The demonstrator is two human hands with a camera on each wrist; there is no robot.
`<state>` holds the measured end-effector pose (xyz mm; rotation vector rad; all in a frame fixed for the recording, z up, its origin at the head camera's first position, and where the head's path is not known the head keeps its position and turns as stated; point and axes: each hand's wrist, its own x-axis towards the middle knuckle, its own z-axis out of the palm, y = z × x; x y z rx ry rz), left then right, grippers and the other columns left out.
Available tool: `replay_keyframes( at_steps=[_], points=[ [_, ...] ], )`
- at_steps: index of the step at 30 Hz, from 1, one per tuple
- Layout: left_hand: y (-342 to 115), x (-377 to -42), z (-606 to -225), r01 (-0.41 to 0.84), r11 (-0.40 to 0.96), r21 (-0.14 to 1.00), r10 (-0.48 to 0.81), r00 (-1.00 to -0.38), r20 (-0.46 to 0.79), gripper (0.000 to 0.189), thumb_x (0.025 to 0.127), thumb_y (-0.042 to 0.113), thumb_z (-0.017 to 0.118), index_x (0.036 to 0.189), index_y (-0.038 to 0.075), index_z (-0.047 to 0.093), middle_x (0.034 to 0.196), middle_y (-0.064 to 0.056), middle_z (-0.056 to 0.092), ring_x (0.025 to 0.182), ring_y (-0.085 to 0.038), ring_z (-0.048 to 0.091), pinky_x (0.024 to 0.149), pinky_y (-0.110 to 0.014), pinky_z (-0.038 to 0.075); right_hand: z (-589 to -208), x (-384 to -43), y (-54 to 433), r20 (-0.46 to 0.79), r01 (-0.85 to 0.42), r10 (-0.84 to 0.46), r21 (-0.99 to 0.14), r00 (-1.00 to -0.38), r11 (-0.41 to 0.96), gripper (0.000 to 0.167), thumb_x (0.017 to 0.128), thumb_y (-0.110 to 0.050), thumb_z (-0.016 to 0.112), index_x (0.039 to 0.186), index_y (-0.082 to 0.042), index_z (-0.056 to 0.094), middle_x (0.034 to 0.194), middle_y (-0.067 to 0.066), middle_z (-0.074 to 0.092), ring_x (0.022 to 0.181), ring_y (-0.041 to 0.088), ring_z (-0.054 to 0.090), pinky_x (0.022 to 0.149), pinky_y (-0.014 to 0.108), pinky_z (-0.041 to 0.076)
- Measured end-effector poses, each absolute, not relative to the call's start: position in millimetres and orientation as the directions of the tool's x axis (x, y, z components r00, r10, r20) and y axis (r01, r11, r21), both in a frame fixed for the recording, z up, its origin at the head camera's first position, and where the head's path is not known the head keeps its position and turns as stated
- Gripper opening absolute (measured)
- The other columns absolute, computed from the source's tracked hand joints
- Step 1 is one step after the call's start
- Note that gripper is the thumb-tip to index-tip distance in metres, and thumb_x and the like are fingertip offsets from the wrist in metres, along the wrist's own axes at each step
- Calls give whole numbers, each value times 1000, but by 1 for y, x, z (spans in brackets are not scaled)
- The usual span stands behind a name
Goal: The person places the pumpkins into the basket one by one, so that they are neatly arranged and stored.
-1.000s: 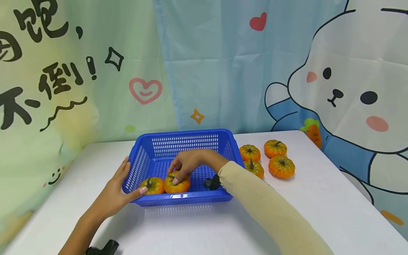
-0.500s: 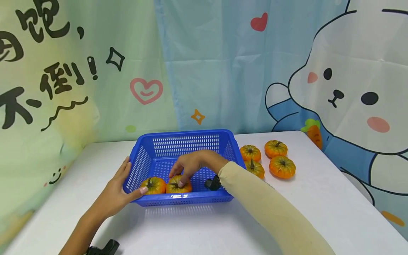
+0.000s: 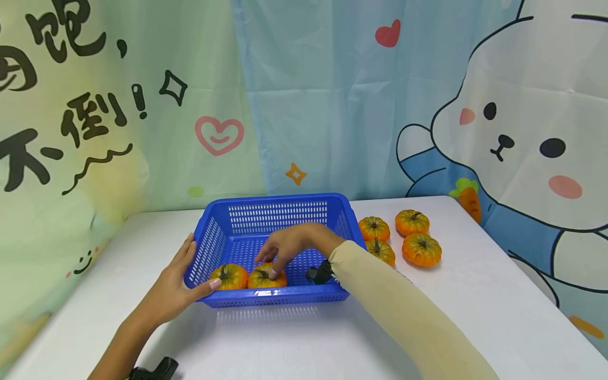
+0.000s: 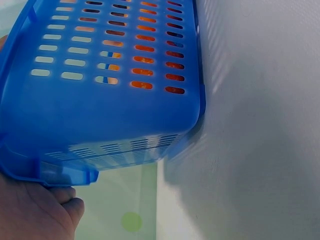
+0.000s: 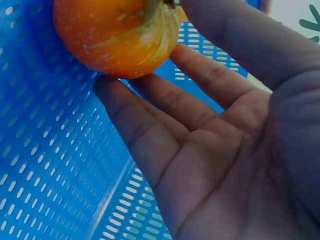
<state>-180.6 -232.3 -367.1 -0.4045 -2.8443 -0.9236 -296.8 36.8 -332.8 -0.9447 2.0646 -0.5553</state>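
Observation:
A blue plastic basket [image 3: 280,296] with slotted walls stands on the white table. My left hand [image 3: 176,287] grips its left front corner, thumb over the rim; in the left wrist view, bent fingers [image 4: 73,210] show under the rim. Inside, two small orange pumpkins sit side by side along the front wall. The left pumpkin [image 3: 231,278] lies near my left thumb. My right hand [image 3: 292,244] reaches in from above and holds the right pumpkin [image 3: 260,279], thumb on its top by the stem. Fingertips touch that pumpkin's side [image 5: 115,40] in the right wrist view.
To the right of the basket, several more pumpkins rest on the table [image 3: 480,295]: a back one [image 3: 411,222], a front one [image 3: 421,250] and two beside the basket's right wall [image 3: 373,228]. A printed curtain [image 3: 304,105] hangs behind the table.
The right pumpkin has settled slightly lower against the basket floor. My right hand has shifted a little to the right, its fingers looser on the pumpkin. My left hand keeps its grip on the basket.

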Motion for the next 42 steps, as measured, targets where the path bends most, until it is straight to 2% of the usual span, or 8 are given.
replay_keyframes(
  at_steps=[8,13,19,28,35,42],
  points=[
    [-231,-180,-367,291,775,561,217,-956,196,100,85,48,67,153,-3,15,162,-15,4,141,-49,16,100,-69,27,-327,-297,48,-403,-456,-807,-675,-431,580,58,89,-25,71,141,-8,52,139,6,55,130,23,48,96,26,46],
    [-231,-180,-365,293,768,569,217,-956,199,100,85,47,68,153,-3,14,162,-14,3,141,-49,16,100,-70,27,-322,-297,55,-361,-450,-818,-700,-448,555,52,93,-26,66,140,-7,53,137,8,56,125,19,52,96,26,47],
    [-232,-180,-366,284,776,564,208,-958,196,100,85,47,67,153,-2,14,162,-14,3,141,-49,16,99,-70,28,-316,-298,67,-290,-465,-832,-720,-473,515,46,94,-29,63,137,-12,57,133,2,59,121,13,55,97,27,46],
    [-231,-180,-366,284,776,563,211,-958,193,101,85,49,66,154,-2,13,162,-13,2,142,-47,15,101,-70,25,-304,-293,91,-194,-487,-840,-740,-507,464,46,95,-31,63,136,-14,58,130,-3,61,121,13,55,96,30,47],
    [-231,-180,-366,286,773,567,212,-958,194,100,85,48,67,153,-2,13,162,-14,2,142,-48,15,100,-70,27,-301,-289,111,-118,-469,-825,-775,-552,424,43,95,-26,63,135,-10,59,129,0,62,116,13,59,93,30,50],
    [-230,-180,-364,280,775,566,210,-960,188,100,85,48,67,154,-1,13,162,-14,2,141,-49,16,98,-70,29,-299,-281,127,-97,-433,-816,-809,-569,398,42,96,-23,63,135,-8,59,131,4,60,121,21,57,94,32,50]
  ],
)
